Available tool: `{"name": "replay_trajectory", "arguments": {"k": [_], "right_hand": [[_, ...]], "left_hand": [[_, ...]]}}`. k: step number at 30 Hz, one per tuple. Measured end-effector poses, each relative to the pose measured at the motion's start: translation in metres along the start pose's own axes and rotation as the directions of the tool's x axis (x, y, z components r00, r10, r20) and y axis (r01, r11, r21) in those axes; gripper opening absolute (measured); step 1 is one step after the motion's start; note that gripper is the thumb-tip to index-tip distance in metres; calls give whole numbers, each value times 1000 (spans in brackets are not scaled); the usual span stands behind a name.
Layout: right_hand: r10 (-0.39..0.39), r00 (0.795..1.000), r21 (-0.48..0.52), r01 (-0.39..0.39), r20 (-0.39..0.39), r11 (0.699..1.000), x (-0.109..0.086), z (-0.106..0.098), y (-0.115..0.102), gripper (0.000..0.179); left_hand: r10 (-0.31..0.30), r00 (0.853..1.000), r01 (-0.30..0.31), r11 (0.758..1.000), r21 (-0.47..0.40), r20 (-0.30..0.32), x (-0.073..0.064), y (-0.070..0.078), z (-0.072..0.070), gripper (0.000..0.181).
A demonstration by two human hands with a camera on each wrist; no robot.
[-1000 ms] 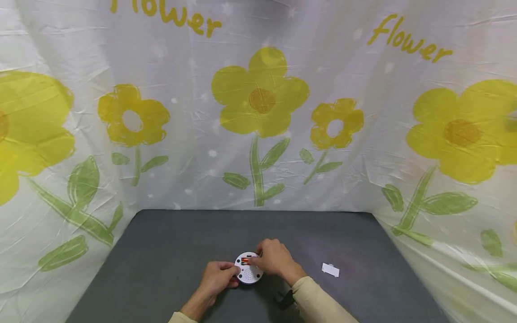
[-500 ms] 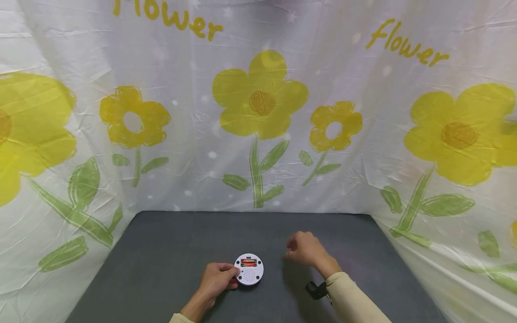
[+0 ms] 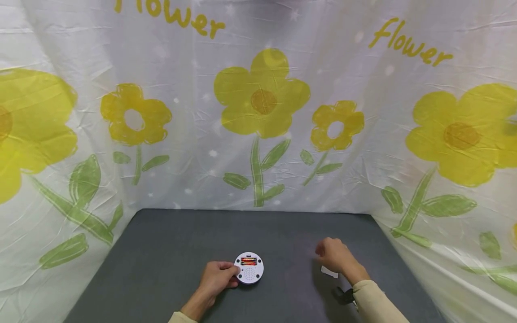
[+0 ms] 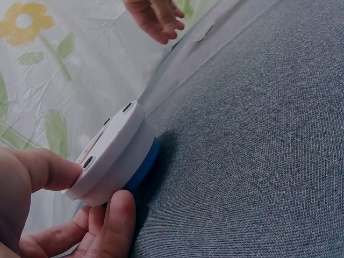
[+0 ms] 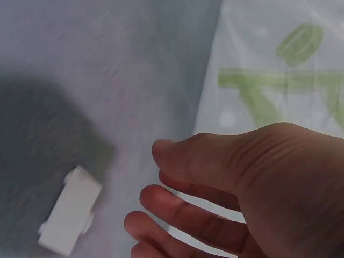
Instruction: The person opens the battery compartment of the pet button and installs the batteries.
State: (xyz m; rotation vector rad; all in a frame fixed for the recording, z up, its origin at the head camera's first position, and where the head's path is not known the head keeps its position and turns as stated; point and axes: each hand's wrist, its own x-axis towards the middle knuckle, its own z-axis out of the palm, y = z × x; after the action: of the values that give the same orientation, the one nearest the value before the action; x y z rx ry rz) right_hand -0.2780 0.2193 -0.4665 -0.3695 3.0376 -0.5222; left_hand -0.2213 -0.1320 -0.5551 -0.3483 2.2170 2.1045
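One white disc point(image 3: 249, 272) is pinched by the left hand point(image 3: 216, 277); the right hand point(image 3: 336, 256) is held relaxed near a plate point(image 5: 71, 213).

In the head view, your right hand point(image 3: 334, 256) hides the upper edge of the small white plate point(image 3: 330, 272), and the thumb of your left hand point(image 3: 216, 278) covers a bit of the rim of the round white device point(image 3: 250, 274). You cannot read any print on its batteries point(image 3: 248, 261), too small here. The bottom edge crops your sleeves point(image 3: 379, 303) and the worktop point(image 3: 181, 237) (the top edge clips one yellow word point(image 3: 173, 17), too).
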Motion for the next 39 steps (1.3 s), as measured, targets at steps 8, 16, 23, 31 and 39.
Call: {"name": "replay_trajectory", "arguments": {"k": [8, 16, 23, 31, 39], "right_hand": [[27, 1000, -45, -27, -9, 999, -2, 11, 34, 19], [-74, 996, -87, 69, -47, 994, 14, 51, 92, 21], [18, 997, -57, -22, -70, 998, -12, 31, 45, 24], [1, 997, -113, -11, -82, 994, -16, 35, 41, 18], [-46, 997, -110, 38, -70, 993, -14, 30, 40, 17]], "left_hand": [[-6, 1000, 6, 1000, -3, 6, 2, -1, 0, 34], [10, 1000, -10, 1000, -4, 11, 0, 0, -1, 32], [14, 1000, -14, 1000, -14, 10, 0, -1, -1, 34], [18, 1000, -18, 1000, -12, 12, -1, -2, 0, 35], [20, 1000, -19, 1000, -23, 12, -1, -1, 0, 35]]}}
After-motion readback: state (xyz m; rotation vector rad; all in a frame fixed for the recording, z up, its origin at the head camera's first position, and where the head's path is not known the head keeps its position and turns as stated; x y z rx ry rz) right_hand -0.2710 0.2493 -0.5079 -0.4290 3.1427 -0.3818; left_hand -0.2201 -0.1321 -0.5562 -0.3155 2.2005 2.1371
